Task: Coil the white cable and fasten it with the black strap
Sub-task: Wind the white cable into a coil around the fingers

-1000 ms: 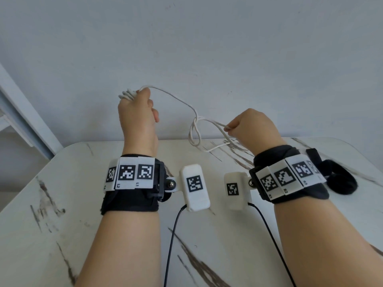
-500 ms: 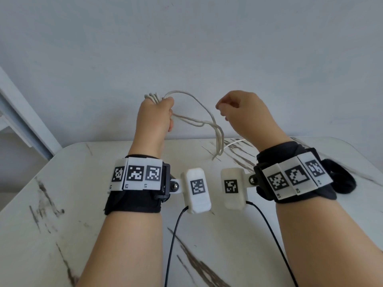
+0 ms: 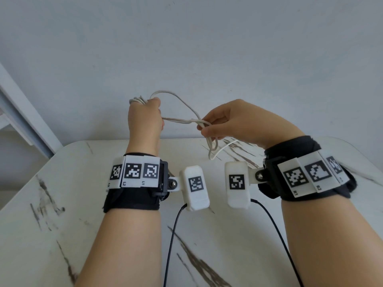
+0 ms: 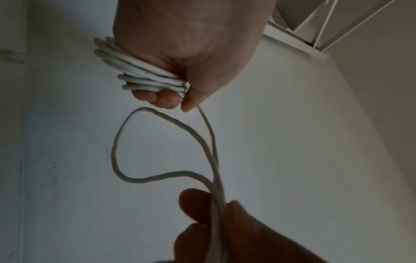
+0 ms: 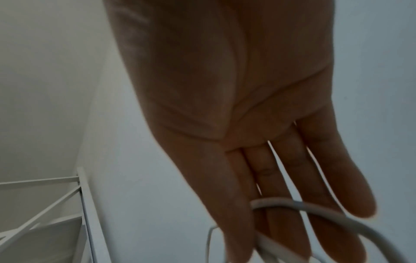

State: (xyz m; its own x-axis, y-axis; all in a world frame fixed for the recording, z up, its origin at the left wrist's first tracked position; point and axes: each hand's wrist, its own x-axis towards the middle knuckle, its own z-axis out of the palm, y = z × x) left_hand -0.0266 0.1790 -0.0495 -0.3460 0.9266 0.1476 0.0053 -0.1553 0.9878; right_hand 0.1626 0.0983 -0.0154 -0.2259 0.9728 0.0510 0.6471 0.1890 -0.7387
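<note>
White marble-look stone with dark grey veins makes up the desk (image 3: 207, 224), whose rounded far corners sit close against a plain pale grey wall (image 3: 207, 48). A white metal frame (image 3: 22, 112) stands by the desk's far left corner. Both my hands are raised above the far edge. My left hand (image 3: 145, 119) is a closed fist, its fingers (image 4: 157, 97) curled tight round several wound turns of the white cable (image 4: 144, 73). From there a loose loop and a few strands run across to my right hand (image 3: 232, 121), whose thumb and fingers (image 4: 193, 204) pinch them together, the other fingers fairly straight. Below that pinch the cable's slack hangs down to the desk near its far edge.
</note>
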